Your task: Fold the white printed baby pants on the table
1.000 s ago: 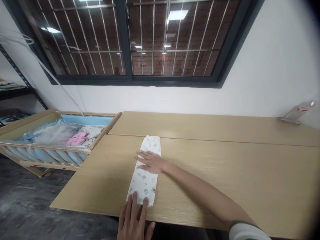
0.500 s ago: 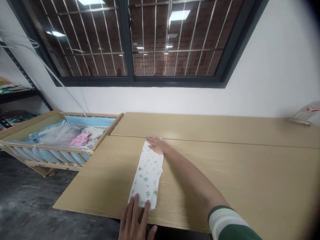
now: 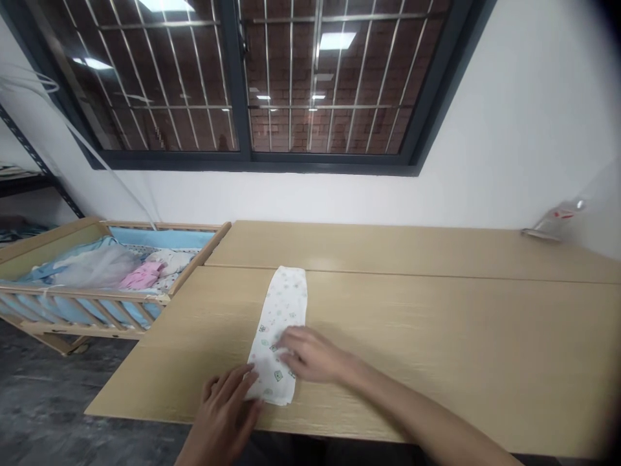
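A long, narrow folded white cloth (image 3: pixel 285 301) with a small green and grey print lies flat on the wooden tabletop (image 3: pixel 436 349), its length running away from me. At its near left corner is my left hand (image 3: pixel 226 408), fingertips on the cloth's edge and thumb apart from them. Over the lower right part of the cloth is my right hand (image 3: pixel 313 354), slightly blurred, with fingers loosely bent and a gap showing between them and the thumb. Whether the right fingertips touch the fabric I cannot tell.
Left of the table stands a wooden crib (image 3: pixel 194 265) with blue lining, a pink cloth (image 3: pixel 142 275) and other bedding. A clear plastic bag (image 3: pixel 555 220) lies at the far right corner. Behind is a barred window (image 3: pixel 252 158). A dark shelf (image 3: pixel 24 184) stands at the left.
My right hand has come from the cloth's far end down to its near right part. My left hand has shifted left to the corner. The view has turned slightly right.
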Demonstrator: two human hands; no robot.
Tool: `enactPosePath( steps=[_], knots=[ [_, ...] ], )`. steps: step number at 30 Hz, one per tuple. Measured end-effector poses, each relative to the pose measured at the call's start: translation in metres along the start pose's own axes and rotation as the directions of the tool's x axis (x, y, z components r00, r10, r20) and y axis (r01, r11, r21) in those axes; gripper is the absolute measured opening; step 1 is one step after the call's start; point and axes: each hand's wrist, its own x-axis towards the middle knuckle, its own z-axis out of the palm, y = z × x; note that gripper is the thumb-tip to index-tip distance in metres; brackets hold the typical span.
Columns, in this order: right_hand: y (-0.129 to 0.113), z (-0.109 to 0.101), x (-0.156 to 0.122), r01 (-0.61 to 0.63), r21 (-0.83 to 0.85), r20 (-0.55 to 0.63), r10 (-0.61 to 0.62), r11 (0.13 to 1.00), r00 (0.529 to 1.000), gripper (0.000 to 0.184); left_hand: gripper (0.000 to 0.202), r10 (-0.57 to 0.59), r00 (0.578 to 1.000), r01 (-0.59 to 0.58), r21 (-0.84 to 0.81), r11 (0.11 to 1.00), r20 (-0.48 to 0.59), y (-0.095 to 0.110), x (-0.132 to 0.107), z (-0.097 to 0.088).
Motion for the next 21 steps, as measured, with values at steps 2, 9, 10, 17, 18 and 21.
enactPosePath(
  steps=[2, 9, 10, 17, 18, 21],
  knots=[
    [-0.022, 0.005, -0.026, 0.019, 0.030, 0.041, -0.020, 0.999, 0.999, 0.031, 0.035, 0.068, 0.997, -0.067, -0.052, 0.996, 0.022, -0.003, 0.002, -0.004],
    [-0.055, 0.018, -0.080, -0.098, 0.007, -0.011, 0.099, 0.995, 0.995, 0.050, 0.028, 0.230, 0.971, -0.233, -0.059, 0.971, -0.065, 0.015, 0.000, -0.002],
    [-0.057, 0.021, -0.085, -0.113, -0.001, -0.025, 0.113, 0.994, 0.993, 0.049, 0.027, 0.241, 0.967, -0.246, -0.055, 0.968, -0.084, 0.017, 0.000, 0.000],
    [-0.062, 0.054, -0.119, -0.087, -0.086, -0.177, 0.071, 0.992, 0.982, 0.039, 0.040, 0.334, 0.931, -0.352, -0.116, 0.929, -0.149, 0.037, 0.003, -0.006],
    [-0.064, 0.053, -0.122, -0.079, -0.074, -0.183, 0.065, 0.994, 0.981, 0.041, 0.040, 0.335, 0.930, -0.356, -0.144, 0.923, -0.152, 0.040, 0.003, -0.008],
    [-0.072, 0.035, -0.126, -0.136, 0.045, -0.171, 0.141, 0.990, 0.975, 0.042, 0.036, 0.307, 0.937, -0.338, -0.216, 0.916, -0.167, 0.050, 0.006, -0.014]
  ],
)
